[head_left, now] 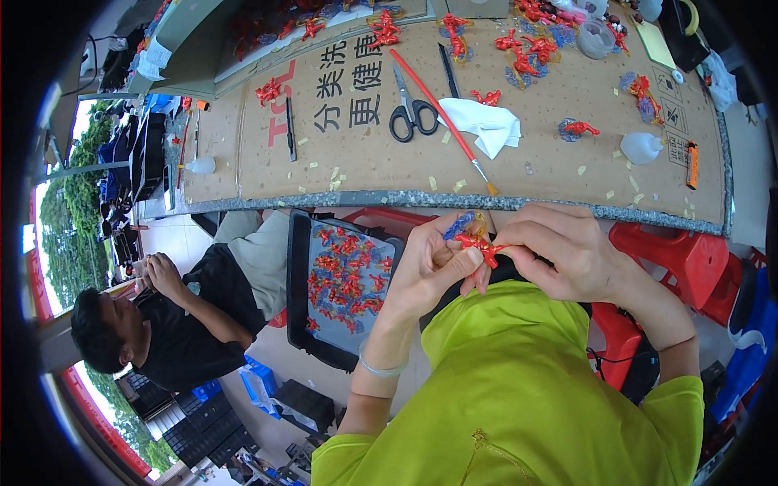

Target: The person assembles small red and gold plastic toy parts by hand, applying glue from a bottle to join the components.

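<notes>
A small red figurine [481,245] with a translucent blue and yellow piece is held in front of my chest, just below the table edge. My left hand [429,271] has its thumb and fingers closed around the figurine's body. With fingertips pinched together, my right hand [567,249] grips the figurine's right end; whether a tiny part sits between those fingertips is hidden. Left of my left forearm, a black tray [298,324] bears many similar red and blue figurines [344,275].
Cardboard covers the table [267,174]. On it lie scissors [412,113], a red-handled brush [442,113], a white cloth [482,123], a white bottle [642,147], an orange cutter [692,166] and more figurines [527,55]. A seated co-worker [194,324] is at left; red stools [668,255] stand at right.
</notes>
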Available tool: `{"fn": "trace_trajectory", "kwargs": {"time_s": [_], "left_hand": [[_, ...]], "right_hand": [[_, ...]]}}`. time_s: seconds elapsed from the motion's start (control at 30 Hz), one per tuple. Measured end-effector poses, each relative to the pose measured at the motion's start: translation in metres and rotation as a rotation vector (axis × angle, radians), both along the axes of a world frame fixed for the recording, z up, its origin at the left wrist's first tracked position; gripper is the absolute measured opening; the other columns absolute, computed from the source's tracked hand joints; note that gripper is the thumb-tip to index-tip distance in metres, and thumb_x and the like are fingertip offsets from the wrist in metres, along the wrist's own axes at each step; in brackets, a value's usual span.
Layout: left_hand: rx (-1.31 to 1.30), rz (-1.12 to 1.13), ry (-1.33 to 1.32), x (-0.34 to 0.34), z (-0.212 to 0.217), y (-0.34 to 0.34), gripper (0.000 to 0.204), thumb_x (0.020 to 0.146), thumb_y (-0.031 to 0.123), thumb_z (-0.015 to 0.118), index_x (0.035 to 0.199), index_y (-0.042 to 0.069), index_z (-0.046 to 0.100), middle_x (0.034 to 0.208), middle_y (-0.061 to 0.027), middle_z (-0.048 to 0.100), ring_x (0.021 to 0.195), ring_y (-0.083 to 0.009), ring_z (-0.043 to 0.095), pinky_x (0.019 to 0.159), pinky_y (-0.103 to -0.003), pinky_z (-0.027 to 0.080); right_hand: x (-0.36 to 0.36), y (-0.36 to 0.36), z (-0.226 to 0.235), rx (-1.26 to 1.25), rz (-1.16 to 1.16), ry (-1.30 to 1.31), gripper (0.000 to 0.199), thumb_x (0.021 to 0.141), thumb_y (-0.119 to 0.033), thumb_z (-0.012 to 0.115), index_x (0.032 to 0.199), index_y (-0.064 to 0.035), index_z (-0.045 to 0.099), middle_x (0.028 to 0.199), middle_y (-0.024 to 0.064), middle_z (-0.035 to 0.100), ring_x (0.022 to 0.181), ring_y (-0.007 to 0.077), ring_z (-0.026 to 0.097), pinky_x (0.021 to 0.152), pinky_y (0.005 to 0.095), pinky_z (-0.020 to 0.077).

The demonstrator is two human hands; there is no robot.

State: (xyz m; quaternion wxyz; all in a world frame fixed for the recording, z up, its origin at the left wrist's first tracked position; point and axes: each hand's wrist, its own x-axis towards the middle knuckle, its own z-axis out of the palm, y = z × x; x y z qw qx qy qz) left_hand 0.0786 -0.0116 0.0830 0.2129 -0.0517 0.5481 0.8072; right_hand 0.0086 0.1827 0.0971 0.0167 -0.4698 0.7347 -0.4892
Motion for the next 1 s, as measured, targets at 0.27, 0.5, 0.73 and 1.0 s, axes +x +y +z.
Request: {"fn": "trace_trajectory", "kwargs": {"time_s": [0.27, 0.5, 0.73, 1.0], "left_hand": [[-0.036, 0.076, -0.025, 0.0, 0.001, 0.009, 0.019, 0.087, 0.013, 0.056, 0.091, -0.005, 0.052, 0.061, -0.0091, 0.054, 0.048, -0.0138, 0.048, 0.049, -0.024, 0.037], [-0.044, 0.061, -0.058, -0.003, -0.005, 0.009, 0.022, 0.087, 0.014, 0.056, 0.094, -0.006, 0.052, 0.06, -0.0085, 0.053, 0.047, -0.0135, 0.045, 0.05, -0.025, 0.037], [0.092, 0.104, -0.045, -0.004, -0.008, 0.01, 0.023, 0.088, 0.014, 0.056, 0.097, -0.006, 0.051, 0.062, -0.0094, 0.052, 0.051, -0.0154, 0.048, 0.051, -0.026, 0.039], [0.158, 0.464, 0.028, -0.006, -0.01, 0.035, 0.028, 0.091, 0.014, 0.058, 0.111, -0.002, 0.048, 0.084, -0.0116, 0.062, 0.071, -0.0191, 0.061, 0.063, -0.027, 0.048]], "right_hand": [[-0.001, 0.002, -0.005, 0.035, 0.011, -0.027, 0.013, 0.072, 0.001, 0.065, 0.082, 0.0017, 0.056, 0.079, 0.0126, 0.057, 0.07, 0.0296, 0.059, 0.061, 0.0374, 0.0488], [-0.006, 0.001, -0.013, 0.037, 0.015, -0.053, 0.016, 0.07, 0.004, 0.065, 0.085, 0.0007, 0.06, 0.077, 0.0122, 0.06, 0.065, 0.0274, 0.06, 0.056, 0.0339, 0.0486], [-0.015, 0.005, -0.008, 0.058, 0.028, -0.125, 0.016, 0.072, 0.004, 0.064, 0.088, 0.0015, 0.062, 0.081, 0.0122, 0.061, 0.067, 0.0263, 0.061, 0.058, 0.0335, 0.0486], [-0.021, -0.011, -0.006, -0.127, -0.165, -0.219, 0.025, 0.079, 0.002, 0.06, 0.103, 0.0006, 0.064, 0.083, 0.0127, 0.063, 0.073, 0.0215, 0.061, 0.062, 0.0298, 0.0476]]}}
